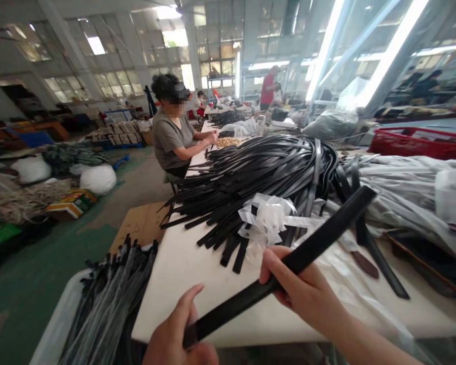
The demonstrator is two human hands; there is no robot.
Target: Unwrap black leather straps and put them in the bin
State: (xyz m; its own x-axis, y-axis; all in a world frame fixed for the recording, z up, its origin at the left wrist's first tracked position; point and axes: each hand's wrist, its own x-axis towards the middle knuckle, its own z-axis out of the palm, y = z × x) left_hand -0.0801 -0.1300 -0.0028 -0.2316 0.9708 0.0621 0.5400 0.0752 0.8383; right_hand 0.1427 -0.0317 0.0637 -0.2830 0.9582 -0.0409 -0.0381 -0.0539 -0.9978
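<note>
Fingers of the right hand (302, 289) wrap over a black strap (285, 268), clamped on it near its middle, thumb tip showing on the upper side. Left hand (178, 332) pinches the strap's near end at the bottom edge of the frame, thumb raised on top, other fingers curled under and mostly hidden. Strap runs diagonally, low left to upper right, held above the white table (182, 268); its far end reaches over the pile and points toward the right side.

Behind the strap, a big pile of black straps (258, 177) lies on the table, ends fanned out toward the left edge. White plastic ribbon (268, 218) is knotted around part of that pile, just beyond the right hand. Loose single straps trail off to the right, one lying flat on the table near clear plastic sheeting (410, 197). Red basket (418, 142) sits far right, well apart from the hands.

Lower left, a white bin (61, 324) holds more straps, grey and black, beside the table's near corner. Cardboard sheet (142, 223) lies on the green floor between the bin and a seated co-worker (171, 137), who works with both hands at the far end of the table next to a heap of small gold pieces (227, 142). Another person in red (268, 88) stands far back.
</note>
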